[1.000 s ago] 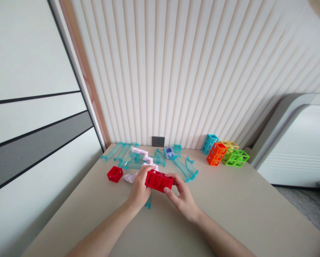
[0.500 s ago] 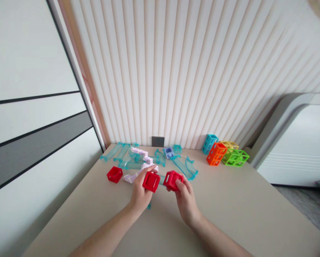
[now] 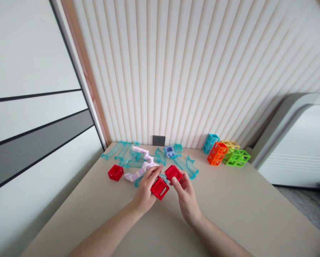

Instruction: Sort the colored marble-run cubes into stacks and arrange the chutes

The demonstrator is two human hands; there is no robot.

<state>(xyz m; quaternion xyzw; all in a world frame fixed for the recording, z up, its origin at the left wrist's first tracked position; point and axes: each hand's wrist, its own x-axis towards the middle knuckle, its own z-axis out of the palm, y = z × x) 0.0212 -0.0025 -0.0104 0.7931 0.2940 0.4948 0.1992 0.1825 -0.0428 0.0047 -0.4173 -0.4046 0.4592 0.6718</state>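
My left hand (image 3: 145,191) is closed around a red cube block (image 3: 160,188) with slotted, recessed faces. A second red cube block (image 3: 173,173) is pinched between the thumb and fingers of my right hand (image 3: 187,194). Both blocks are held over the table, close together; the right one sits a little higher in the view, and a narrow gap shows between them. Another red cube block (image 3: 115,172) rests on the table to the left. Behind my left hand lies a lilac and white folding snake puzzle (image 3: 138,174), its near end partly covered by my fingers.
Translucent teal track pieces (image 3: 134,162) spread over the back of the table (image 3: 229,207), with a lavender cube (image 3: 169,152) among them. Stacked blue (image 3: 210,143), orange (image 3: 217,154), yellow (image 3: 232,145) and green (image 3: 237,157) open-frame blocks stand at the back right. A ribbed wall with a dark socket (image 3: 159,140) rises behind.
My left hand has moved right with its red block, closer to the other one. The right-hand block has been turned and lifted slightly, so a different face shows.
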